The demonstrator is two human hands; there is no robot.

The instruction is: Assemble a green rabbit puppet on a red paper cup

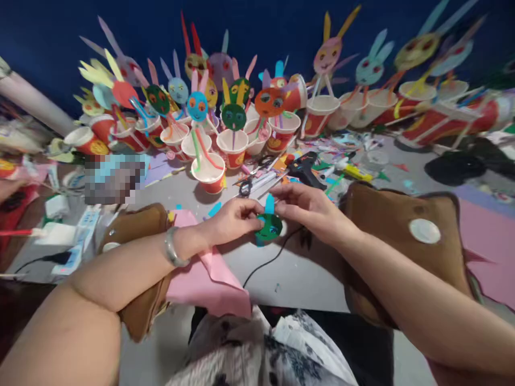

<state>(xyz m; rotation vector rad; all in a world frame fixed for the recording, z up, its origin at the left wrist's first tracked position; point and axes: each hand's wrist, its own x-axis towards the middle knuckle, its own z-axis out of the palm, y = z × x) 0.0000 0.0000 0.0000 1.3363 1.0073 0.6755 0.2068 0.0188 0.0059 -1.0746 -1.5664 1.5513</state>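
I log: table (322, 276), cups (208, 179) along its back, glue gun (306, 169) and scissors (245, 187) before them, paper face (270, 227) nearer my camera, cushions (378, 220) either side, power strip (83, 233) far left.

A brown, rectangular plush cushion (392, 228) lies right of centre; a creased pink sheet (191, 292), lower left of centre; a white-and-blue power strip (79, 245), at left. A dark-blue backdrop (265, 24) spans the top.

No lettering can be read; the gold emblems (97, 147) on the red paper cups (213, 184) are too blurred.
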